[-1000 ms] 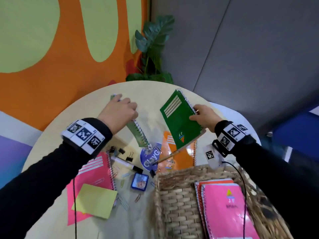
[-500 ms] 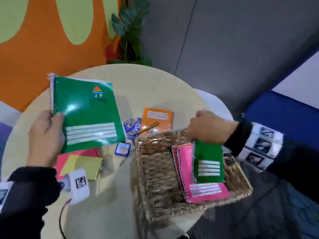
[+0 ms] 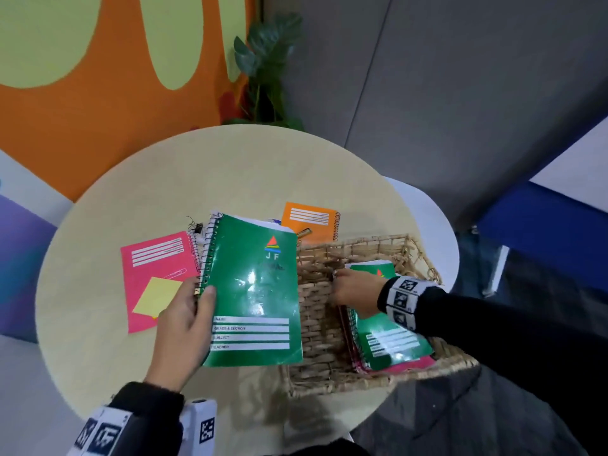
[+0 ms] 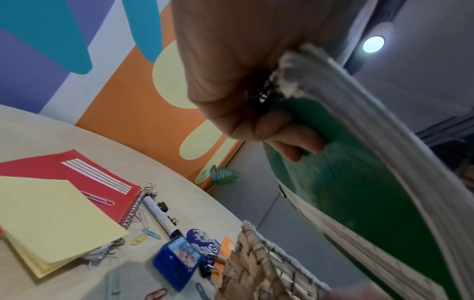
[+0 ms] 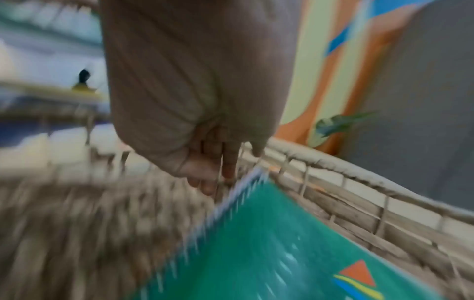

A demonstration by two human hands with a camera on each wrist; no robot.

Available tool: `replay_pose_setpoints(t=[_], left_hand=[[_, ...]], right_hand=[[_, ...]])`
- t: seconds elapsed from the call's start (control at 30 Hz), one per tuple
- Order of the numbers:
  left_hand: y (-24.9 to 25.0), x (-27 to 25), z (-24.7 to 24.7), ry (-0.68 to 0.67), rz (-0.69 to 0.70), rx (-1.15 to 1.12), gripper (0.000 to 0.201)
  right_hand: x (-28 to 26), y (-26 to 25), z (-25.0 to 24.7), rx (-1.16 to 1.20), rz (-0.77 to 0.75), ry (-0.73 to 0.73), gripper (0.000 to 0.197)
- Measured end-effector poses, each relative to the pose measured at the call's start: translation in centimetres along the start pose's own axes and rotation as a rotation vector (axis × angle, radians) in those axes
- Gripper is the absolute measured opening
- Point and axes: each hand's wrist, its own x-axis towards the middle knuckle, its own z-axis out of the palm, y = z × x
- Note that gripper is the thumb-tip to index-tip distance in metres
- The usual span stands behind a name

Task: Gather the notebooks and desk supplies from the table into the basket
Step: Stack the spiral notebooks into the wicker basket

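My left hand (image 3: pixel 201 302) grips a large green spiral notebook (image 3: pixel 253 291) by its spiral edge and holds it tilted above the table, its right edge over the wicker basket (image 3: pixel 362 245). In the left wrist view the fingers (image 4: pixel 295 140) curl round that green notebook (image 4: pixel 359 182). My right hand (image 3: pixel 342 287) is inside the basket at the top corner of a small green notebook (image 3: pixel 391 343), which lies on pink notebooks. In the blurred right wrist view my right hand (image 5: pixel 218 178) hangs with loose fingers at that notebook's (image 5: pixel 269 253) spiral edge.
On the table lie a pink notebook (image 3: pixel 154 258) with a yellow sticky pad (image 3: pixel 158 296), an orange notebook (image 3: pixel 312 218), a marker (image 4: pixel 159 213), a blue sharpener (image 4: pixel 177 263), and several paper clips and binder clips. The basket (image 4: pixel 256 263) stands at the table's right edge.
My left hand has carried the large green notebook rightward to the basket's edge. My right hand has lowered the small green notebook flat onto the pink notebooks in the basket.
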Motion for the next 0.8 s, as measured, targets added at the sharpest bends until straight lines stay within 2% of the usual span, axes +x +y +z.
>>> replay_pose_setpoints(t=[0.07, 0.13, 0.23, 0.3, 0.37, 0.43, 0.5, 0.53, 0.63, 0.8], left_hand=[[0.5, 0.2, 0.2, -0.007, 0.021, -0.007, 0.022], [1.7, 0.6, 0.5, -0.018, 0.06, -0.021, 0.018], [3.9, 1.4, 1.5, -0.025, 0.105, -0.09, 0.021], [5.7, 1.7, 2.5, -0.061, 0.118, -0.157, 0.021], [7.1, 1.7, 3.5, -0.17, 0.142, -0.223, 0.019], [7.7, 1.7, 4.1, -0.335, 0.181, -0.224, 0.016], [7.5, 1.7, 4.3, -0.497, 0.199, -0.143, 0.021], [7.1, 1.8, 4.2, -0.532, 0.208, -0.081, 0.021], [4.4, 2.4, 3.5, -0.48, 0.231, 0.128, 0.02], [-1.4, 3.4, 0.9, -0.387, 0.113, 0.295, 0.02]], right_hand=[[-1.4, 0.1, -1.4, 0.546, 0.152, 0.222, 0.041], [-3.4, 0.0, -3.2, 1.101, 0.28, 0.407, 0.041], [-5.7, -1.2, -4.8, 1.874, 0.251, 0.476, 0.047], [-6.4, -2.2, -5.0, 2.119, 0.194, 0.509, 0.038], [-6.7, -2.8, -4.6, 2.24, 0.157, 0.627, 0.032], [-7.5, -2.6, -3.6, 2.305, 0.169, 0.746, 0.037], [-9.0, -1.8, -1.9, 2.277, 0.269, 0.805, 0.04], [-9.9, -1.5, -0.9, 2.26, 0.321, 0.8, 0.041], [-12.3, -1.1, 3.1, 2.258, 0.523, 0.71, 0.043], [-11.6, -1.4, 9.1, 2.092, 0.789, 0.438, 0.033]])
